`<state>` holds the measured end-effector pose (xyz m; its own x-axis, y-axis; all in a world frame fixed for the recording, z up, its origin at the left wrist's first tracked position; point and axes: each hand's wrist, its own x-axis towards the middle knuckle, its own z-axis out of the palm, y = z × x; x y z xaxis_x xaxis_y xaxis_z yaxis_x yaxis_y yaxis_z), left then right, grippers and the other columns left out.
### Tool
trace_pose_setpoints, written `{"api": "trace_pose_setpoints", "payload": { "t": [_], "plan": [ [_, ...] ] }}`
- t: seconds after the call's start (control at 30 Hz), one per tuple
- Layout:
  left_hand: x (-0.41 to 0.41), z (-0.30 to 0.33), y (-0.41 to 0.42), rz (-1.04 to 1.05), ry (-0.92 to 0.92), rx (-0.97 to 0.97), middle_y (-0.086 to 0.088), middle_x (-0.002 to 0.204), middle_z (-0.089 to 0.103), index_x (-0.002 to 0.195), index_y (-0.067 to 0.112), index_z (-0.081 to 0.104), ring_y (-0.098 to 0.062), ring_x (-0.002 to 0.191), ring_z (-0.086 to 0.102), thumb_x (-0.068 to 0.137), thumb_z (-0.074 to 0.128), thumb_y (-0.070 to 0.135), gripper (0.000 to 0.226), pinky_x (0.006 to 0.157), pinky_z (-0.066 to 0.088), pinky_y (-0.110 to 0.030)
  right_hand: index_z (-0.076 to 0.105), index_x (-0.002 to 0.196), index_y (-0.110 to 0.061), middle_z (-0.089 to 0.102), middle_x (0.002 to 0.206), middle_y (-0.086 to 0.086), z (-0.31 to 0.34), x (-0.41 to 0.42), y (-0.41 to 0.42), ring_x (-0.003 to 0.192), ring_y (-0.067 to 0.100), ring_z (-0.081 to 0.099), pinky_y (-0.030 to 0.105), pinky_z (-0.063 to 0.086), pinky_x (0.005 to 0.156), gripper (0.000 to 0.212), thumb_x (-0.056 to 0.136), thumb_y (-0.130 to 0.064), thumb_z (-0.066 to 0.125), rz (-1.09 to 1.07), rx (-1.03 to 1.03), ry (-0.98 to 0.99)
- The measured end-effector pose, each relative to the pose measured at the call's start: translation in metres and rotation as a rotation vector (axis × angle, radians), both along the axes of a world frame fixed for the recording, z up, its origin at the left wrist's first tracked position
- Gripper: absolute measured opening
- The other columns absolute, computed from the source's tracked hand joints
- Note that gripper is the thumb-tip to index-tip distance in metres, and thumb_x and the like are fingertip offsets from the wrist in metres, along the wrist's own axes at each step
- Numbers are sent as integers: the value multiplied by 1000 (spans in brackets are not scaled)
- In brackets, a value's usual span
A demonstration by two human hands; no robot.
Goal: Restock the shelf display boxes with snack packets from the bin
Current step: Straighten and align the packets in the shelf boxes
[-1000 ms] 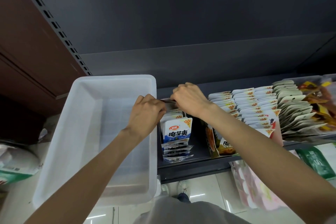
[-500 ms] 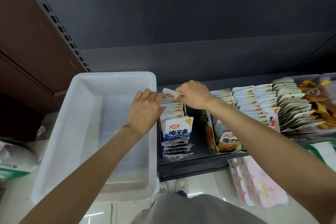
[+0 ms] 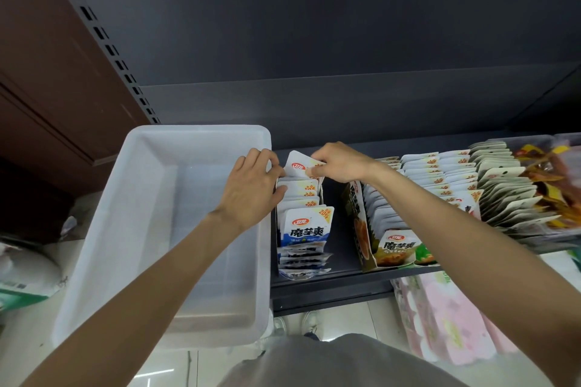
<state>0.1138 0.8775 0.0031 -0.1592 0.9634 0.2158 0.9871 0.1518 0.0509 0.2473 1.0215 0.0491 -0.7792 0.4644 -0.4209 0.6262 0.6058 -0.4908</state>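
Fingers (image 3: 309, 170) of the right hand (image 3: 341, 163) pinch the top edge of 1 white snack packet (image 3: 298, 166), which stands a little raised at the back of the left display box (image 3: 301, 226). Fingers of the left hand (image 3: 251, 188) are loosely curled; the thumb touches the upper edges of the packets just in front of the raised one, and I cannot tell if this hand grips anything.

Nearest to the camera is a grey garment (image 3: 339, 364) of the person, with the pale tiled floor (image 3: 345, 317) under it. On the left, the translucent white bin (image 3: 151, 229) lies just beside the dark shelf (image 3: 330, 289), and its inside shows no packets. On the shelf, the left display box holds a row of blue-and-white packets standing 1 behind another. To its right, after a gap, a second display box (image 3: 361, 229) holds green-and-orange packets. Farther right, more rows of white packets (image 3: 440, 173) fill the shelf up to its dark back wall (image 3: 345, 104).
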Motion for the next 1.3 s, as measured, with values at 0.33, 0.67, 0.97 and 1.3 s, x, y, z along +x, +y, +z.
{"api": "trace_pose_setpoints", "payload": {
  "t": [0.33,0.67,0.97,1.3],
  "plan": [
    [0,13,9,-80,-125,-167,-1,121,47,124,21,60,-18,113,38,93,49,41,39,94,33,-29,52,66,-19,53,67,-10,-7,4,-4,59,9,46,27,31,54,27,92,-23,59,19,80,101],
    [-5,33,21,-157,-48,-325,4,112,66,115,29,66,-18,103,54,88,60,43,31,89,33,-29,55,114,-16,65,93,5,2,8,-14,86,23,61,29,34,65,28,93,-35,56,288,589,85],
    [1,24,2,-281,69,102,4,68,69,73,23,75,-18,62,63,77,72,23,5,55,50,-26,61,94,-15,57,75,-1,4,7,-11,74,21,59,29,35,63,18,98,-23,46,380,526,102],
    [-3,4,-7,-222,-54,319,2,78,69,83,18,75,-20,70,63,82,69,21,7,51,51,-26,68,108,-14,62,99,3,-11,16,-22,78,25,62,30,34,60,21,97,-18,51,276,592,363]
  ]
}}
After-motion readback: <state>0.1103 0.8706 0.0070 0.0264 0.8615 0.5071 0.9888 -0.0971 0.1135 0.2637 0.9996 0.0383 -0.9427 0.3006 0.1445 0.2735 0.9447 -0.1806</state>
